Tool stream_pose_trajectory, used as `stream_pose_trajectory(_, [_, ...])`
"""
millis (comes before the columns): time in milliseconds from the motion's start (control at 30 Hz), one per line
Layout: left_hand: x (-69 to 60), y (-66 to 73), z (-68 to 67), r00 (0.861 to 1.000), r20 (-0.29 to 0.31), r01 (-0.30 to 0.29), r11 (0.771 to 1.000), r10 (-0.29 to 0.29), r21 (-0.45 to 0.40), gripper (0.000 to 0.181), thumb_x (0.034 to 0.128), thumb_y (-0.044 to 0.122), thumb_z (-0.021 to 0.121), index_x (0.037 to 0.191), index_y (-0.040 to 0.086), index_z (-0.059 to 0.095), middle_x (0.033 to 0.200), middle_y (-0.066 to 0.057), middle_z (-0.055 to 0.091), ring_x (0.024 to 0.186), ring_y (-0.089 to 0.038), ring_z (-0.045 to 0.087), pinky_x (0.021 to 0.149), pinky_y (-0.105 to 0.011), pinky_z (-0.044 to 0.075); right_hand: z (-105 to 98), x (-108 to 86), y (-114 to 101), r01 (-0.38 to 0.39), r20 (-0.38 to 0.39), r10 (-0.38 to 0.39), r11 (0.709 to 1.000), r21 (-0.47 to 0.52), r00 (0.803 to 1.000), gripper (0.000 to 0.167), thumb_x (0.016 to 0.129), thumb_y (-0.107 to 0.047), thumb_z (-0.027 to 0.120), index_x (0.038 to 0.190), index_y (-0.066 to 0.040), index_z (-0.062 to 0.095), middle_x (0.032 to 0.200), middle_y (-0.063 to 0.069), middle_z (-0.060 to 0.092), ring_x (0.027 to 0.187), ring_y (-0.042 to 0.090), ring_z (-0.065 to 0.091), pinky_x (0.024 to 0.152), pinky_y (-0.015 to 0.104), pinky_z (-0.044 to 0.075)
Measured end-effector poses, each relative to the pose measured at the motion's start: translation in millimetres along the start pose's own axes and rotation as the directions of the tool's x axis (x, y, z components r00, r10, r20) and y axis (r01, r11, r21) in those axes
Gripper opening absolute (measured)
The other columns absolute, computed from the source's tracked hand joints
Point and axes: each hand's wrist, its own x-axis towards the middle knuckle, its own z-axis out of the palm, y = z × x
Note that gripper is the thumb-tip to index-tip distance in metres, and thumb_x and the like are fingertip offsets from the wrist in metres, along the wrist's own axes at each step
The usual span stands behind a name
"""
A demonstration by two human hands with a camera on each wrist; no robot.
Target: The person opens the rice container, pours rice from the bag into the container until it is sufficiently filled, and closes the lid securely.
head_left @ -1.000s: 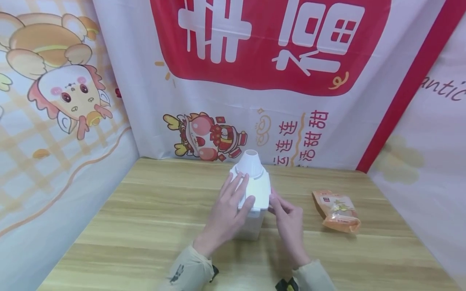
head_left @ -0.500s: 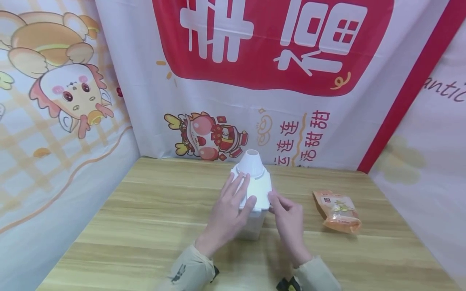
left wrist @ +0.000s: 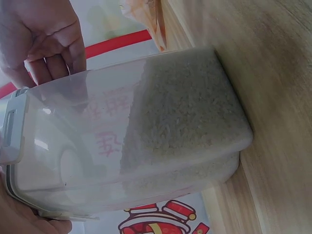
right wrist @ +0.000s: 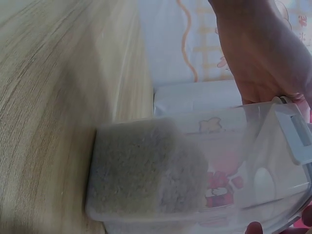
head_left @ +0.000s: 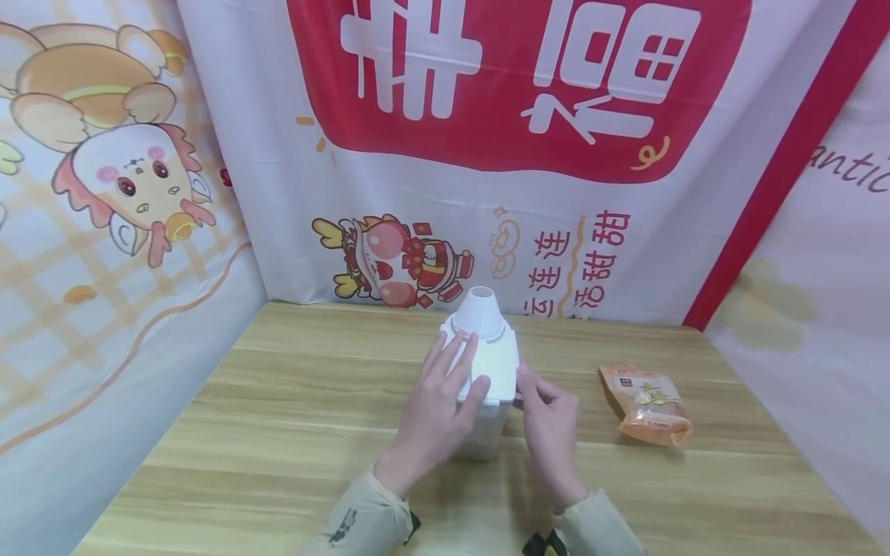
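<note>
A clear plastic container (head_left: 484,432) stands upright on the table, with white rice (left wrist: 183,105) in its lower part. Its white lid (head_left: 497,367) is on, and a white cone-shaped cap or cup (head_left: 480,315) sits on the lid's far part. My left hand (head_left: 439,405) rests on the lid's left side, fingers stretched out. On the right, my right hand (head_left: 552,425) pinches the lid's side edge between thumb and curled fingers. A pale latch (left wrist: 13,129) shows on the near side of the container in the left wrist view.
An orange-and-clear food packet (head_left: 647,405) lies on the wooden table (head_left: 278,432), right of the container. Printed cloth (head_left: 417,177) hangs behind the table, with more cloth along both sides.
My right thumb has shifted slightly along the lid's right edge. The left hand keeps its place on the lid, and the container has not moved.
</note>
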Motion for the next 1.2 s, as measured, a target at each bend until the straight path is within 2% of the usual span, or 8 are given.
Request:
stream_pose_trajectory(400, [-1.7, 1.4, -0.5, 1.0, -0.009, 0.008, 1.0, -0.008, -0.015, 0.06, 0.1049, 0.048, 0.035, 0.152, 0.011, 0.038, 0.155, -0.01, 0.034, 0.145, -0.033, 0.021, 0.115, -0.052, 0.021, 2.5, -4.5, -4.1, -0.03, -0.013, 0.03, 0.999, -0.012, 0.999, 0.036, 0.099, -0.039, 0.058, 0.122, -0.013, 0.069, 0.123, 0.004, 0.066, 0.104, 0.02, 0.064, 0.097, 0.047, 0.049])
stream_pose_trajectory(600, [-1.0, 2.1, -1.5, 1.0, -0.023, -0.005, 1.0, 0.004, -0.017, 0.059, 0.1049, 0.047, 0.037, 0.151, 0.011, 0.039, 0.154, -0.011, 0.035, 0.144, -0.035, 0.022, 0.114, -0.055, 0.023, 2.3, -3.3, -4.7, -0.041, -0.008, 0.041, 0.999, -0.013, 0.999, 0.037, 0.1, -0.039, 0.057, 0.127, -0.016, 0.066, 0.125, 0.001, 0.064, 0.106, 0.017, 0.062, 0.092, 0.043, 0.053])
stream_pose_trajectory(767, [-0.9, 1.4, -1.6, 1.0, -0.017, 0.002, 1.0, -0.002, -0.019, 0.059, 0.1047, 0.047, 0.037, 0.152, 0.012, 0.039, 0.154, -0.011, 0.036, 0.144, -0.034, 0.022, 0.113, -0.056, 0.025, 4.6, -2.2, -5.9, -0.047, -0.002, 0.047, 0.998, 0.03, 0.999, 0.039, 0.101, -0.035, 0.056, 0.132, -0.013, 0.062, 0.131, 0.002, 0.061, 0.11, 0.016, 0.059, 0.088, 0.036, 0.054])
stream_pose_trajectory(1000, [-1.3, 1.7, -2.4, 1.0, 0.005, 0.022, 1.0, -0.022, -0.013, 0.061, 0.1038, 0.051, 0.036, 0.152, 0.014, 0.039, 0.155, -0.008, 0.035, 0.145, -0.031, 0.021, 0.113, -0.052, 0.023, 6.1, -2.2, -6.5, -0.079, 0.014, 0.078, 0.995, 0.061, 0.997, 0.04, 0.103, -0.036, 0.053, 0.135, -0.014, 0.06, 0.135, 0.002, 0.058, 0.112, 0.018, 0.059, 0.093, 0.039, 0.051])
stream_pose_trajectory(1200, [-1.5, 2.2, -2.7, 0.999, 0.008, 0.032, 0.999, -0.032, -0.016, 0.06, 0.1041, 0.05, 0.035, 0.152, 0.014, 0.038, 0.155, -0.007, 0.034, 0.145, -0.031, 0.02, 0.114, -0.052, 0.023, 5.8, -3.8, -5.2, -0.097, 0.046, 0.094, 0.993, 0.061, 0.995, 0.046, 0.103, -0.041, 0.05, 0.142, -0.017, 0.052, 0.143, -0.003, 0.05, 0.123, 0.016, 0.051, 0.098, 0.039, 0.048])
